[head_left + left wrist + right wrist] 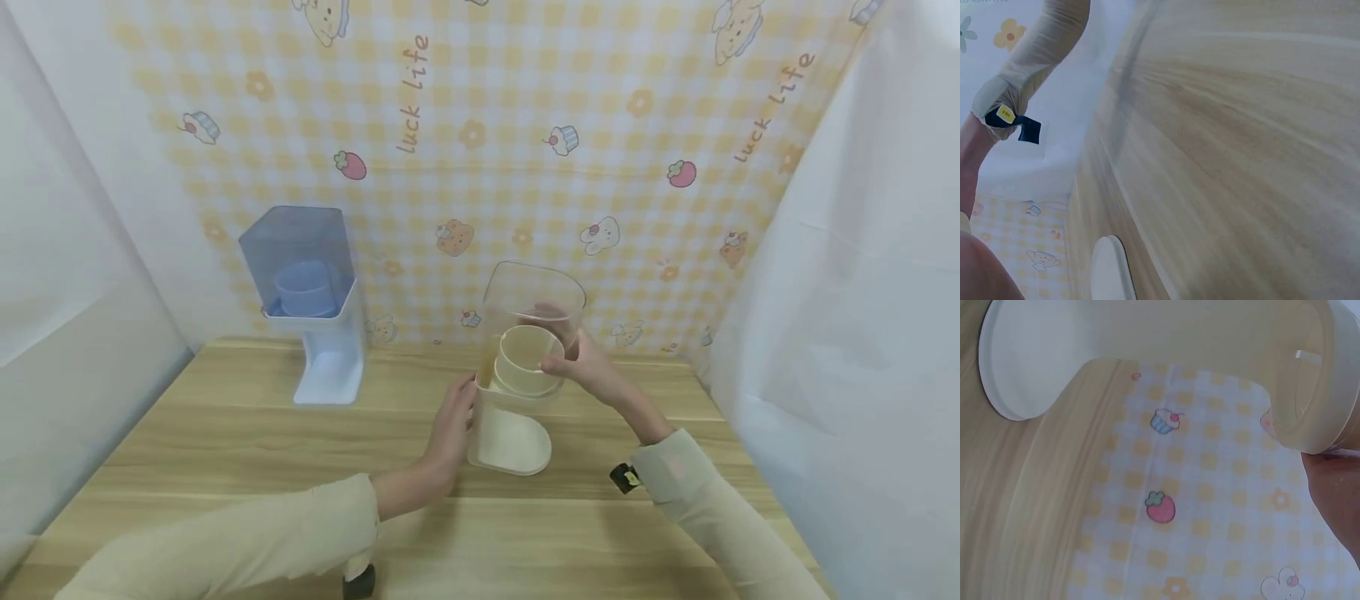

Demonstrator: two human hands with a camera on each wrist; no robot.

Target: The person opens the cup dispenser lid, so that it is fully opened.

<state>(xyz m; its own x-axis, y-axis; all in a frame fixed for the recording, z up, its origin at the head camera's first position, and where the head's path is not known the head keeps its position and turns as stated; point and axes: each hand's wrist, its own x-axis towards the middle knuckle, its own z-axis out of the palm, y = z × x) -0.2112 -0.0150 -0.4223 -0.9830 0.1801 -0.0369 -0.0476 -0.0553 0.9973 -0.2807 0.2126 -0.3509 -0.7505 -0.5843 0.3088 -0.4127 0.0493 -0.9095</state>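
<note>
A cream dispenser stand (513,442) with a rounded base is upright on the table in the head view. Over it sits a clear tank (534,287), with a cream cylinder (528,360) showing through its wall. My left hand (447,425) grips the left side of the stand, its fingertips partly hidden. My right hand (588,367) holds the tank from the right, thumb in front and fingers behind, at the height of the cylinder. In the right wrist view a cream round collar (1325,394) is beside part of that hand, above the white base (1029,356).
A second dispenser, blue (330,367), stands upright at the back left with a tinted tank (296,250). The wooden table (225,467) meets a checked cloth (420,192) behind. White sheets hang at left and right.
</note>
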